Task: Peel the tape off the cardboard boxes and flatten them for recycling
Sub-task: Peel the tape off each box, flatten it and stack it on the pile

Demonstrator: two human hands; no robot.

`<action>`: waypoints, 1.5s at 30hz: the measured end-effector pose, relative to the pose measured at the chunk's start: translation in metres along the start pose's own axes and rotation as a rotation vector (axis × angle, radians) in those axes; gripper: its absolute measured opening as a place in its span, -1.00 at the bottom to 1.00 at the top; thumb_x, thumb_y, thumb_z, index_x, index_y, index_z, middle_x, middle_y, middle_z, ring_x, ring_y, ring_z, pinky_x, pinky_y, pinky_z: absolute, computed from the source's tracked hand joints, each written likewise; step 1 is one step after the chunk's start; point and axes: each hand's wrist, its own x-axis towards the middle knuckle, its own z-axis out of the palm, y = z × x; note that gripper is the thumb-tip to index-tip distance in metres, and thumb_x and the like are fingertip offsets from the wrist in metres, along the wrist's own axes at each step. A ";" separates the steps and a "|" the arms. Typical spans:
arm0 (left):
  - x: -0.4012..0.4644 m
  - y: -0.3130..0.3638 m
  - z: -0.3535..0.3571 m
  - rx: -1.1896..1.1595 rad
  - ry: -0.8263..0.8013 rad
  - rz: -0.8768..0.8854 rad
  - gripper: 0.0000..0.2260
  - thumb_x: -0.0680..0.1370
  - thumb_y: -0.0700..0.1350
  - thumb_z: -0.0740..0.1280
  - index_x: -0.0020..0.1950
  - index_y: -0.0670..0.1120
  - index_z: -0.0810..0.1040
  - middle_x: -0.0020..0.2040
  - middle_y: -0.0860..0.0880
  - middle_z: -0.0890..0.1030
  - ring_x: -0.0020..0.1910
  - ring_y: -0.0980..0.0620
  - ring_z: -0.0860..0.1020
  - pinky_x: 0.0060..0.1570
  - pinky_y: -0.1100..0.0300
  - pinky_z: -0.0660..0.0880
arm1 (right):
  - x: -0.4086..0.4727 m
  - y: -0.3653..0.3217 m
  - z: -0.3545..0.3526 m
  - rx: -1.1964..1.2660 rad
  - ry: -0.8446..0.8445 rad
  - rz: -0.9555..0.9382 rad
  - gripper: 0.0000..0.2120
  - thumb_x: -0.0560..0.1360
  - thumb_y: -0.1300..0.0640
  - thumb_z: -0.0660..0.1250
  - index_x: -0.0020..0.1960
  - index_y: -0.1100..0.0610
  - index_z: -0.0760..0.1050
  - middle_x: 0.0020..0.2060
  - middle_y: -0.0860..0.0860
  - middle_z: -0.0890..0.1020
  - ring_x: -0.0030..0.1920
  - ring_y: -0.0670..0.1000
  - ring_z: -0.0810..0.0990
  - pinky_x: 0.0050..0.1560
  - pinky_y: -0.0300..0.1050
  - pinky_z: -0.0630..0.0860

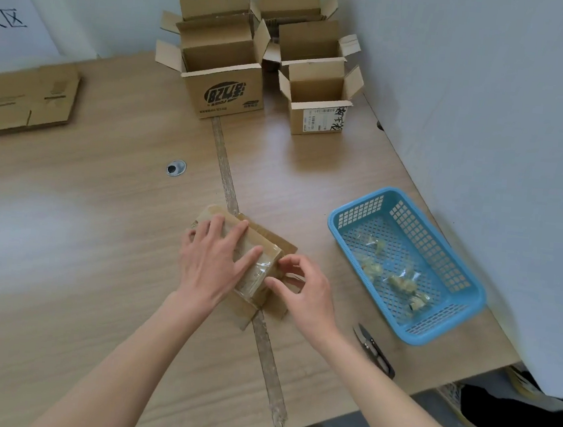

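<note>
Left hand [212, 261] spread flat, pressing small brown cardboard box [250, 272] | right hand [301, 292] pinching clear tape [255, 276] at its right edge

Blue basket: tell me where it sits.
In the head view, the blue basket sits on the table's right side, right of the right hand, with the snips by its near corner.

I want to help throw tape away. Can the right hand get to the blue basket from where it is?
Probably yes. The right hand is at the small box, and the blue basket sits open-topped just to its right, with only bare table between them.
</note>
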 end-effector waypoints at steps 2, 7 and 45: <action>0.005 -0.005 0.004 -0.016 0.006 0.091 -0.41 0.59 0.35 0.06 0.31 -0.07 0.54 0.36 -0.09 0.49 0.37 -0.13 0.44 0.50 -0.11 0.20 | -0.001 -0.001 0.002 0.051 -0.009 -0.003 -0.64 0.37 0.06 0.62 0.09 0.02 0.57 0.03 -0.14 0.65 0.06 -0.12 0.66 0.13 -0.04 0.61; 0.002 -0.008 0.013 -0.153 -0.032 0.061 -0.53 0.61 0.32 0.01 0.17 -0.02 0.43 0.12 0.01 0.54 0.25 -0.06 0.47 0.43 -0.04 0.20 | 0.000 0.001 0.000 0.135 -0.098 0.014 -0.56 0.36 0.06 0.62 0.17 -0.03 0.53 0.11 -0.21 0.58 0.17 -0.13 0.61 0.21 -0.07 0.59; 0.002 0.006 0.021 -0.062 -0.058 -0.103 -0.46 0.60 0.30 -0.16 0.26 0.11 0.48 0.25 0.10 0.49 0.36 0.01 0.35 0.36 -0.05 0.11 | 0.020 -0.023 -0.026 -0.655 -0.384 -0.695 -0.70 0.35 -0.03 0.59 0.05 -0.07 0.64 0.12 -0.07 0.59 0.10 0.00 0.54 0.01 -0.04 0.53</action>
